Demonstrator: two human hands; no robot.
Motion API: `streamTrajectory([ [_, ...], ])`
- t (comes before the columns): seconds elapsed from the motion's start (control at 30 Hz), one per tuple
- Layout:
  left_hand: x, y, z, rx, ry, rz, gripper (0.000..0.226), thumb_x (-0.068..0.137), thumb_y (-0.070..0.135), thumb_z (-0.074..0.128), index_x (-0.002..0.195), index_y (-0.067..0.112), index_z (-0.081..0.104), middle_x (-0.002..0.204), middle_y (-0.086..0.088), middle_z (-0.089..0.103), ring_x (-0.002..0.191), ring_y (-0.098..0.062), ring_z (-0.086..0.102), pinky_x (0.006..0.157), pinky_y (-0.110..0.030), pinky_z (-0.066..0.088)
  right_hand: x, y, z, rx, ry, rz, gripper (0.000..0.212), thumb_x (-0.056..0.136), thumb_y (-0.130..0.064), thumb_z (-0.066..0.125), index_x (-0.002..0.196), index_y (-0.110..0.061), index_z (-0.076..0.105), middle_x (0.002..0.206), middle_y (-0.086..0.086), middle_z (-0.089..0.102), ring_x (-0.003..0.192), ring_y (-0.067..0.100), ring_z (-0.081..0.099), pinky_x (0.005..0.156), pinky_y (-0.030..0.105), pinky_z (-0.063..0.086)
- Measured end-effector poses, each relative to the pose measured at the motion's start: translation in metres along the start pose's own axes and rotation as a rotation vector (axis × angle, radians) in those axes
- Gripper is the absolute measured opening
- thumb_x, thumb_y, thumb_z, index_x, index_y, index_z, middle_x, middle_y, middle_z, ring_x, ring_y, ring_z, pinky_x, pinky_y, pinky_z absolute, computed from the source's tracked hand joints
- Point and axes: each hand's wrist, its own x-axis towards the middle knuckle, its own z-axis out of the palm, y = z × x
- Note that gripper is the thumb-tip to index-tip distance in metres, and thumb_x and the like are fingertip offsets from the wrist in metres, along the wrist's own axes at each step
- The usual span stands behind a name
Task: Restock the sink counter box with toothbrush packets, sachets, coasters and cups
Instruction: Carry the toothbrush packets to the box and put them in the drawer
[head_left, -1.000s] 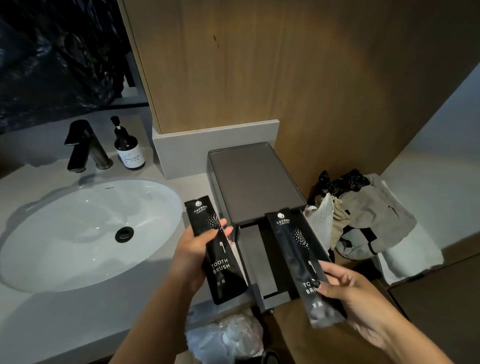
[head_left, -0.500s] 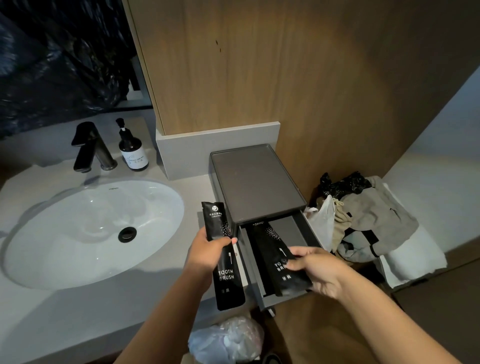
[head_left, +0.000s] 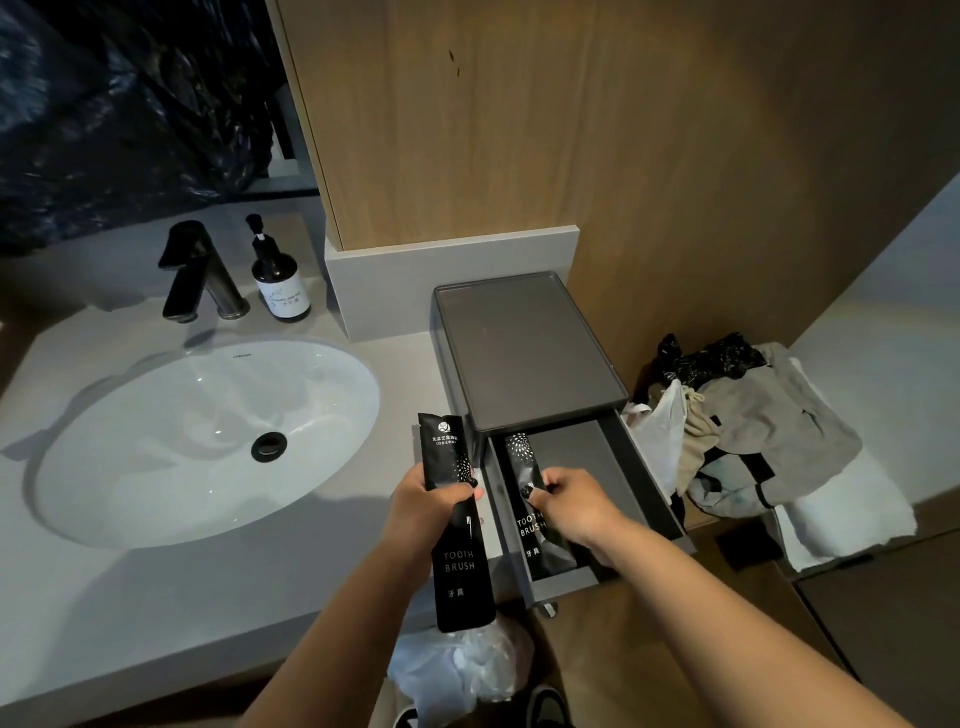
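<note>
A person stands at a grey bathroom table (head_left: 130, 597), both bare forearms reaching forward from the bottom of the view. The left hand (head_left: 426, 501) curls around the middle of a black toothbrush packet (head_left: 457, 525), holding it upright and slightly tilted over the table's front edge, just left of the dark grey box (head_left: 524, 353). The box's drawer (head_left: 587, 462) is pulled out toward the person. The right hand (head_left: 576, 499) reaches into the drawer, wrist bent down, its fingers curled and pinching a second toothbrush packet (head_left: 527, 525) that lies lengthwise along the drawer's left side, its top end tucked under the box lid. The rest of the drawer floor shows bare grey. To the left sit a white oval sink (head_left: 197, 436), a dark tap (head_left: 197, 270) and a brown pump bottle (head_left: 278, 280). To the right of the box lies a heap of cloths and towels (head_left: 769, 441) with a black bag (head_left: 706, 358) behind it. A clear plastic bag (head_left: 457, 670) hangs below the table's edge.
</note>
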Motion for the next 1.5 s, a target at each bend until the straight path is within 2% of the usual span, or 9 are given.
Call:
streamTrajectory([
  [0.3, -0.003, -0.006, 0.018, -0.165, -0.033, -0.021, 0.009, 0.089, 0.006, 0.06, 0.089, 0.003, 0.069, 0.071, -0.009, 0.07, 0.06, -0.02, 0.064, 0.058, -0.029, 0.052, 0.019, -0.003, 0.001, 0.099, 0.224, 0.006, 0.025, 0.069, -0.007, 0.084, 0.067, -0.015, 0.061, 0.071, -0.002, 0.061, 0.077, 0.015, 0.06, 0.077, 0.026, 0.05],
  [0.4, -0.002, -0.007, 0.015, -0.204, -0.041, -0.033, 0.012, 0.088, 0.003, 0.058, 0.095, 0.002, 0.068, 0.076, -0.011, 0.072, 0.064, -0.021, 0.068, 0.059, -0.03, 0.055, 0.017, -0.003, 0.0, -0.208, 0.256, -0.181, 0.044, 0.071, -0.026, 0.083, 0.11, -0.014, 0.065, 0.103, 0.004, 0.06, 0.099, 0.02, 0.06, 0.092, 0.033, 0.049],
  [0.57, -0.001, -0.008, 0.012, -0.245, -0.044, -0.055, 0.02, 0.087, 0.002, 0.06, 0.106, 0.002, 0.066, 0.087, -0.015, 0.073, 0.072, -0.024, 0.07, 0.066, -0.033, 0.056, 0.009, 0.011, -0.02, -0.756, 0.068, -0.617, 0.067, 0.095, -0.041, 0.049, 0.151, -0.019, 0.021, 0.157, -0.002, 0.024, 0.146, 0.016, 0.014, 0.119, 0.039, 0.019],
  [0.7, -0.002, -0.007, 0.014, -0.298, -0.049, -0.067, 0.028, 0.086, 0.003, 0.061, 0.114, 0.003, 0.063, 0.085, -0.012, 0.073, 0.068, -0.022, 0.07, 0.058, -0.031, 0.056, 0.01, 0.018, -0.032, -1.0, -0.168, -0.613, 0.073, 0.097, -0.045, 0.04, 0.153, -0.023, 0.0, 0.161, -0.008, -0.006, 0.147, 0.017, -0.016, 0.12, 0.042, -0.002],
  [0.93, -0.006, -0.001, 0.016, -0.319, -0.055, -0.087, 0.029, 0.087, 0.008, 0.06, 0.116, 0.007, 0.062, 0.087, -0.013, 0.072, 0.07, -0.025, 0.07, 0.057, -0.032, 0.056, 0.01, 0.018, -0.029, -0.993, -0.197, -0.559, 0.074, 0.097, -0.046, 0.037, 0.152, -0.027, -0.008, 0.16, -0.008, -0.016, 0.146, 0.019, -0.021, 0.12, 0.048, -0.004],
  [1.0, -0.007, -0.001, 0.015, -0.362, -0.085, -0.14, 0.035, 0.087, 0.021, 0.059, 0.119, 0.007, 0.063, 0.1, -0.018, 0.07, 0.081, -0.03, 0.069, 0.065, -0.035, 0.056, 0.011, 0.018, -0.028, -0.958, -0.181, -0.568, 0.075, 0.096, -0.045, 0.041, 0.153, -0.026, -0.005, 0.16, -0.008, -0.014, 0.146, 0.02, -0.018, 0.12, 0.046, -0.005],
  [1.17, -0.005, 0.006, 0.009, -0.637, -0.15, -0.131, 0.037, 0.093, 0.029, 0.042, 0.118, 0.008, 0.06, 0.091, -0.009, 0.066, 0.072, -0.023, 0.063, 0.073, -0.037, 0.048, 0.002, 0.013, -0.026, -0.635, -0.088, -0.567, 0.078, 0.089, -0.047, 0.055, 0.153, -0.029, 0.013, 0.161, -0.008, 0.006, 0.148, 0.012, -0.005, 0.121, 0.039, 0.006],
  [1.33, -0.005, 0.037, 0.014, -0.626, -0.106, 0.089, 0.034, 0.1, 0.019, 0.036, 0.122, 0.008, 0.06, 0.107, -0.01, 0.068, 0.078, -0.018, 0.069, 0.069, -0.031, 0.054, -0.031, 0.001, -0.023, 0.235, 0.297, -0.448, 0.023, 0.091, -0.013, 0.06, 0.112, -0.016, 0.066, 0.112, -0.001, 0.067, 0.107, 0.01, 0.061, 0.1, 0.034, 0.047],
  [1.5, -0.015, 0.068, 0.051, -0.59, -0.173, 0.231, 0.033, 0.1, 0.005, 0.034, 0.128, 0.002, 0.053, 0.114, -0.009, 0.07, 0.094, -0.02, 0.065, 0.083, -0.034, 0.055, -0.061, -0.011, -0.037, 0.728, -0.091, -0.2, 0.021, 0.092, -0.016, 0.058, 0.106, -0.006, 0.069, 0.099, 0.016, 0.072, 0.09, 0.027, 0.066, 0.091, 0.049, 0.051],
])
